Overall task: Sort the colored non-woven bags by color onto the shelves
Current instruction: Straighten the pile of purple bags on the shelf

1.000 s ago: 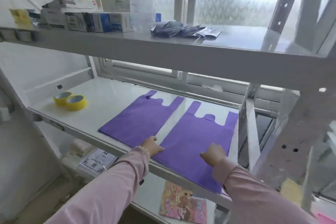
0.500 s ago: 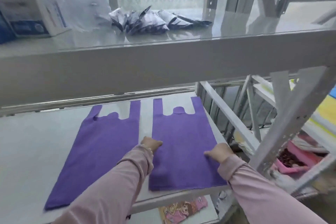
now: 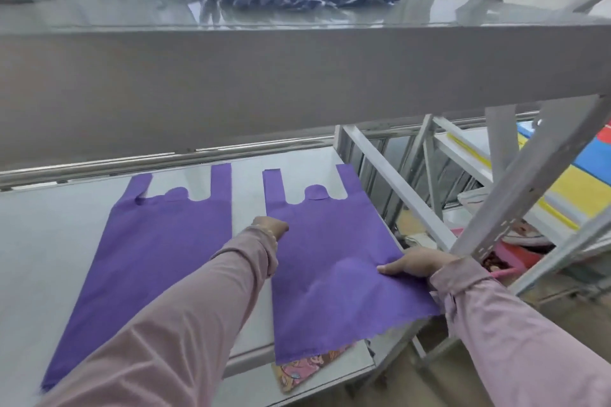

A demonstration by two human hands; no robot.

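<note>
Fingers [image 3: 387, 269] of right hand [image 3: 416, 263] pinch flat purple non-woven bag [image 3: 330, 261]; left hand [image 3: 269, 228] unclear; second purple bag [image 3: 158, 241] shelved left.

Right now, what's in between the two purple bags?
In the head view, a strip of grey shelf runs between the left purple bag and the right purple bag; the left hand and its pink sleeve reach across it.

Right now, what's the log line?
left hand: touches right purple bag | right hand: pinches its edge | left purple bag: flat on shelf
</note>
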